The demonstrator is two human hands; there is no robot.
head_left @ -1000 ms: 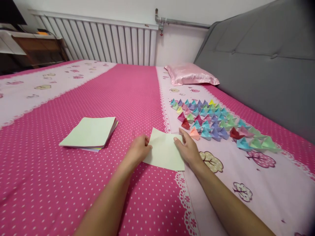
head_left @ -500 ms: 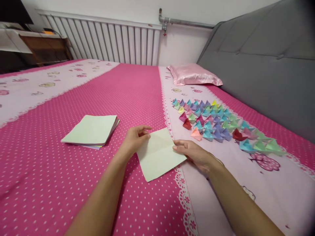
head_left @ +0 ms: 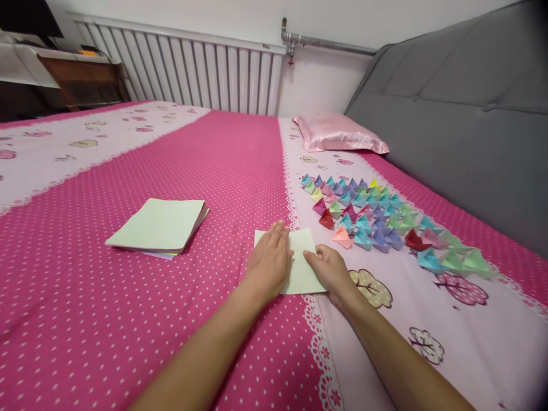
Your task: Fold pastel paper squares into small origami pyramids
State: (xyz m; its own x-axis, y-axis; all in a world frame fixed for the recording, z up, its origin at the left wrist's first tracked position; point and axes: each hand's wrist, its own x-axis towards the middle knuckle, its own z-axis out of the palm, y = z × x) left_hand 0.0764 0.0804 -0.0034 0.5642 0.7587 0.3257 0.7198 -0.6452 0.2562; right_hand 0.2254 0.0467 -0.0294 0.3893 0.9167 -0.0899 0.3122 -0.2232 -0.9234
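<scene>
A pale green sheet of paper [head_left: 303, 277] lies on the bedspread between my hands, partly covered by them. Across its left part my left hand [head_left: 272, 260] rests flat, fingers stretched out and nothing gripped. My right hand [head_left: 331, 268] pinches the sheet's right edge, thumb on top and the other fingers partly hidden. To the left is a stack of square paper sheets [head_left: 158, 224], pale green on top with other colours at the edges. Rows of small folded paper boats [head_left: 377, 214] in many colours stand to the right.
The pink dotted bedspread [head_left: 205, 154] covers the bed. A pink satin pillow [head_left: 340, 132] lies at the back right, beside a grey padded headboard [head_left: 462, 103]. Along the wall runs a white radiator [head_left: 205, 71], with a desk [head_left: 81, 77] at the far left.
The sheet has turned square to me and looks smaller. My left hand has moved right from its upper left edge and flattened over it; my right hand still holds the right edge.
</scene>
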